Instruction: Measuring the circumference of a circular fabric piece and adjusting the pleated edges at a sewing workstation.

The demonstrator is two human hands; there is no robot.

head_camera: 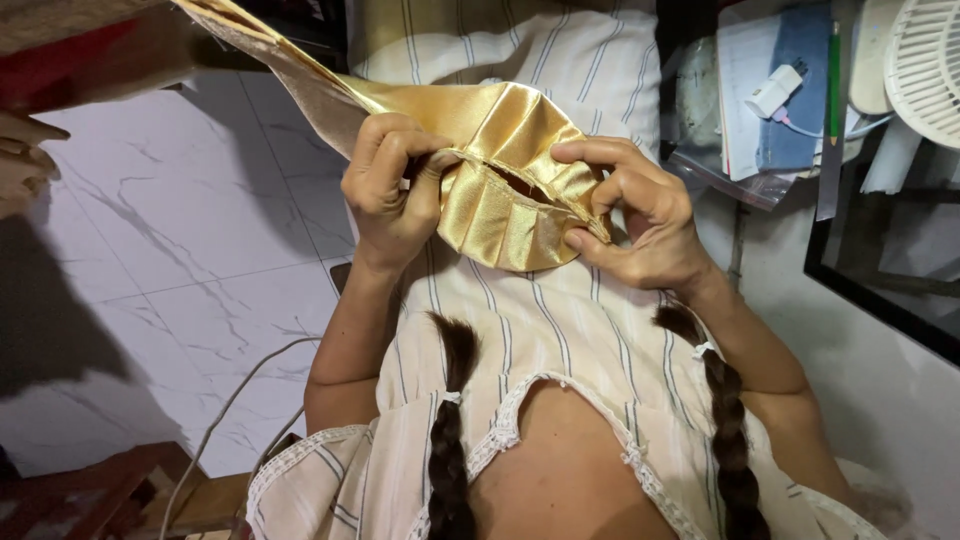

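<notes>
A shiny gold satin piece (505,190), pleated and rounded, is held up over my lap. A long strip of the same gold fabric (290,70) runs from it toward the upper left. My left hand (390,185) pinches the left edge of the pleated piece between thumb and fingers. My right hand (635,215) grips its right edge, thumb on the lower corner. Between both hands a seam opening shows as a dark slit (515,180). Beneath lies my striped cream dress (560,330).
White marble-pattern floor tiles (180,250) lie at left, crossed by a thin white cable (225,410). A cluttered shelf at upper right holds papers, a blue book (800,90), a green pen (833,70), a white charger (775,92) and a white fan (925,60). Wooden furniture (100,490) sits lower left.
</notes>
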